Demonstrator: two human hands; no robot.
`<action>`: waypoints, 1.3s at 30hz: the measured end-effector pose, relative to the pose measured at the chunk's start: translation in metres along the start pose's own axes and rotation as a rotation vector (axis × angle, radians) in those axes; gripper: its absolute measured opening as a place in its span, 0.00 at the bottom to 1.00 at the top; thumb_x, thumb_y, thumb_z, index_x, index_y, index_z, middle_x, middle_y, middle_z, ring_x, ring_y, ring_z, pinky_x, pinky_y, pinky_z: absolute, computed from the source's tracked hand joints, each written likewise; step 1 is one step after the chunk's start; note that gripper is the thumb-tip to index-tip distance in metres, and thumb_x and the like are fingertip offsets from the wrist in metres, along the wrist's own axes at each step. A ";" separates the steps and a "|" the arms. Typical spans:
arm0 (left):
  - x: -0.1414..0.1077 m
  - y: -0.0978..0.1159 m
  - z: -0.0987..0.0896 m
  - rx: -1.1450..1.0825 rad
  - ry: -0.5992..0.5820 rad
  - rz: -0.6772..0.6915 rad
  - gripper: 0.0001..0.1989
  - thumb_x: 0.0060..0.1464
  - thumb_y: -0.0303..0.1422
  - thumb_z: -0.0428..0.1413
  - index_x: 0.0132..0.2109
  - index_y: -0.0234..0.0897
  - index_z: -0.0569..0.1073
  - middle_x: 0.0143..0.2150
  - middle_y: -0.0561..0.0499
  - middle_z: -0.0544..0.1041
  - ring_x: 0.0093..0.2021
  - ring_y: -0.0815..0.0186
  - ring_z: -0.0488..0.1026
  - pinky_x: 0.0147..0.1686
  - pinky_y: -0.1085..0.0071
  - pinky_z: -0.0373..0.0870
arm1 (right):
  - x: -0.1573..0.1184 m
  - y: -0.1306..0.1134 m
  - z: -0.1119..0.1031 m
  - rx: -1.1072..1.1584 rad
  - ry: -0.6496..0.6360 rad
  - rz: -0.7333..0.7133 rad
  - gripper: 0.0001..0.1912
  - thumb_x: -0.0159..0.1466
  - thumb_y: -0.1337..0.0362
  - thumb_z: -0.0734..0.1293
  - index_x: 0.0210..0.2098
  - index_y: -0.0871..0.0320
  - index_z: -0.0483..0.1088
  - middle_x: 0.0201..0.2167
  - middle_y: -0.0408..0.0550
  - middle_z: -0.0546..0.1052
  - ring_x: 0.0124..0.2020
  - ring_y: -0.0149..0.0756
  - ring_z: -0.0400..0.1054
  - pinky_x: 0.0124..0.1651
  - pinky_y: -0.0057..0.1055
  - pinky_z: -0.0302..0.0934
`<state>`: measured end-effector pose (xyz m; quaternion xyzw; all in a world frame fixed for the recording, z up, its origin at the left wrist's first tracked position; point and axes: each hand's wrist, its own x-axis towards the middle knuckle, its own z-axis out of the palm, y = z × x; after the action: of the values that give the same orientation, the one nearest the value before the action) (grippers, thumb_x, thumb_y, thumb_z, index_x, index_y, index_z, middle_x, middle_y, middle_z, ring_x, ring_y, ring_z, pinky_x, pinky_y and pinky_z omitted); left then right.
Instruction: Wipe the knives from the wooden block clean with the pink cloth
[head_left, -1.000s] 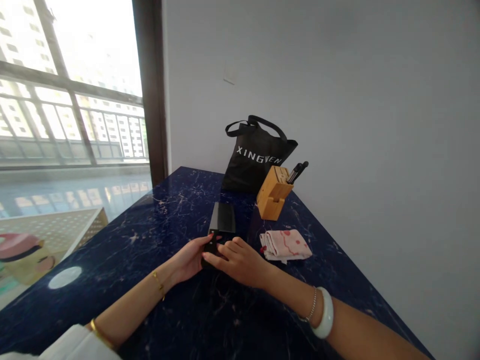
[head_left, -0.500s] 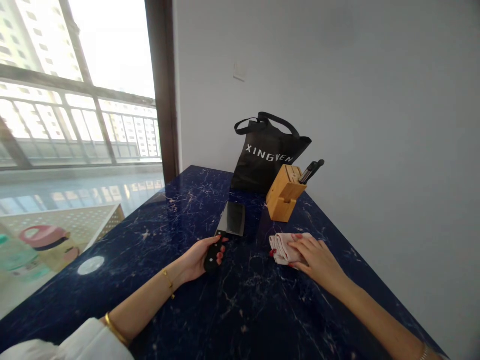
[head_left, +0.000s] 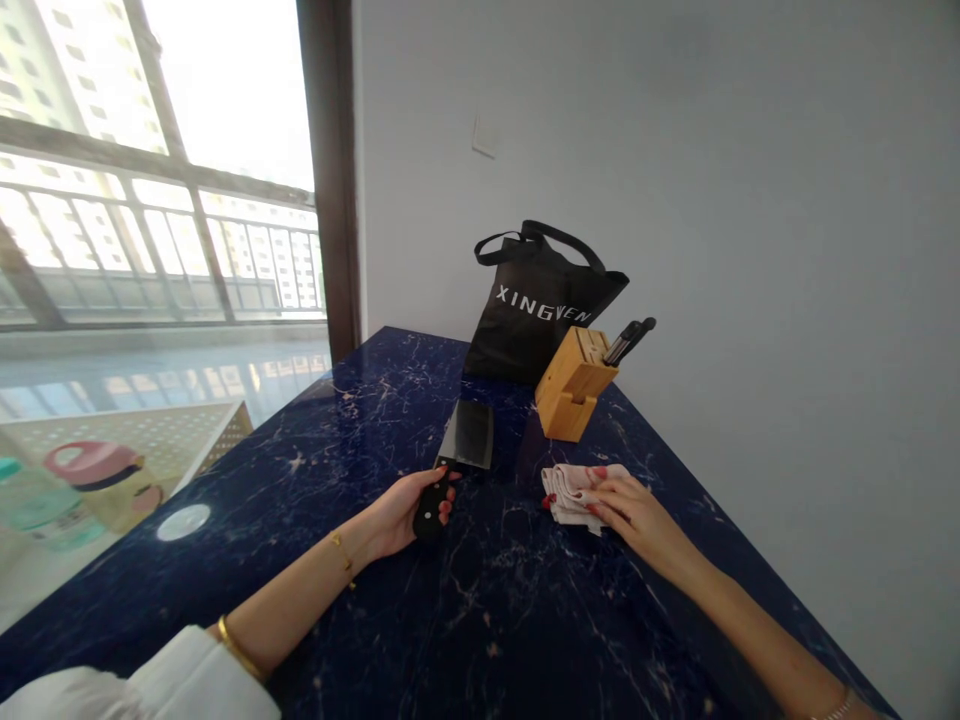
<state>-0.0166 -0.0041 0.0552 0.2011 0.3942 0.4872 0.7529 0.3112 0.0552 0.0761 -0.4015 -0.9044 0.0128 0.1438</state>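
Note:
A cleaver with a broad steel blade and a black riveted handle points away from me, low over the dark blue marbled table. My left hand is wrapped round its handle. To the right, my right hand pinches a folded pale pink cloth on the table, thumb and fingers closing on its right side. Something small and red shows at the cloth's left edge. Beyond the cloth stands a wooden knife block, with black-handled tools in its right side.
Behind the block a black tote bag leans near the grey wall. At left, a perforated white basket beside the table holds a pink-lidded bottle and a green bottle. A large window lies beyond.
The right fingers have drawn together on the cloth, and its right side is now bunched and slightly raised. The left hand keeps the cleaver in place. The whole view has shifted slightly.

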 end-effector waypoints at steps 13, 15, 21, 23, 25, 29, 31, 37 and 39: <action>0.005 -0.002 -0.005 0.003 -0.011 -0.005 0.11 0.52 0.31 0.50 0.43 0.30 0.65 0.25 0.52 0.67 0.20 0.75 0.64 0.17 0.81 0.64 | 0.000 -0.008 0.007 -0.247 0.085 -0.099 0.13 0.61 0.66 0.58 0.43 0.54 0.68 0.36 0.47 0.72 0.41 0.37 0.63 0.43 0.35 0.58; 0.007 -0.002 -0.006 -0.003 -0.018 -0.007 0.11 0.52 0.31 0.50 0.43 0.30 0.65 0.25 0.52 0.67 0.20 0.75 0.65 0.18 0.81 0.64 | 0.000 -0.007 0.008 -0.256 0.085 -0.108 0.13 0.61 0.67 0.58 0.43 0.56 0.68 0.36 0.47 0.72 0.41 0.37 0.63 0.44 0.35 0.58; 0.008 -0.003 -0.007 0.004 -0.014 -0.009 0.11 0.52 0.31 0.50 0.43 0.31 0.65 0.25 0.51 0.67 0.19 0.75 0.65 0.18 0.80 0.64 | -0.002 -0.004 0.010 -0.276 0.100 -0.115 0.14 0.61 0.68 0.57 0.44 0.57 0.68 0.37 0.48 0.72 0.40 0.37 0.63 0.43 0.35 0.58; 0.008 -0.004 -0.007 0.003 -0.016 -0.007 0.11 0.53 0.31 0.50 0.43 0.30 0.65 0.26 0.51 0.68 0.19 0.75 0.65 0.18 0.80 0.64 | -0.002 -0.004 0.011 -0.274 0.120 -0.116 0.13 0.61 0.68 0.56 0.43 0.57 0.68 0.37 0.48 0.73 0.40 0.37 0.63 0.44 0.35 0.58; 0.007 -0.003 -0.006 0.004 -0.017 -0.006 0.11 0.53 0.31 0.49 0.43 0.30 0.65 0.25 0.51 0.68 0.19 0.75 0.65 0.17 0.80 0.65 | -0.002 -0.005 0.011 -0.266 0.138 -0.101 0.13 0.61 0.68 0.56 0.40 0.57 0.69 0.36 0.47 0.73 0.40 0.37 0.64 0.44 0.34 0.57; 0.007 -0.003 -0.006 0.005 -0.015 -0.007 0.11 0.53 0.31 0.50 0.43 0.30 0.65 0.25 0.51 0.68 0.19 0.75 0.65 0.17 0.80 0.65 | -0.001 -0.005 0.013 -0.248 0.177 -0.046 0.12 0.61 0.66 0.55 0.37 0.57 0.69 0.34 0.47 0.73 0.39 0.36 0.65 0.43 0.34 0.57; 0.007 -0.003 -0.007 0.003 -0.020 -0.008 0.11 0.52 0.31 0.50 0.43 0.30 0.66 0.25 0.51 0.68 0.19 0.75 0.65 0.17 0.80 0.65 | -0.001 -0.004 0.014 -0.233 0.217 -0.021 0.12 0.61 0.64 0.55 0.35 0.57 0.69 0.35 0.47 0.73 0.39 0.37 0.65 0.43 0.34 0.57; 0.007 -0.003 -0.006 -0.008 -0.019 -0.014 0.10 0.52 0.31 0.50 0.42 0.30 0.65 0.25 0.51 0.68 0.19 0.75 0.65 0.17 0.80 0.65 | -0.003 0.005 0.004 -0.029 0.376 0.292 0.14 0.60 0.57 0.56 0.33 0.58 0.68 0.26 0.46 0.71 0.29 0.34 0.65 0.32 0.28 0.58; 0.006 -0.002 -0.005 -0.008 -0.016 -0.013 0.10 0.52 0.31 0.50 0.42 0.30 0.65 0.25 0.51 0.68 0.19 0.75 0.65 0.18 0.80 0.65 | -0.002 0.011 -0.005 0.091 0.459 0.396 0.15 0.59 0.55 0.56 0.34 0.59 0.67 0.25 0.46 0.71 0.26 0.33 0.64 0.29 0.27 0.57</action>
<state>-0.0176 0.0003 0.0480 0.1996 0.3875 0.4823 0.7598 0.3223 0.0608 0.0789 -0.5557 -0.7509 -0.0099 0.3567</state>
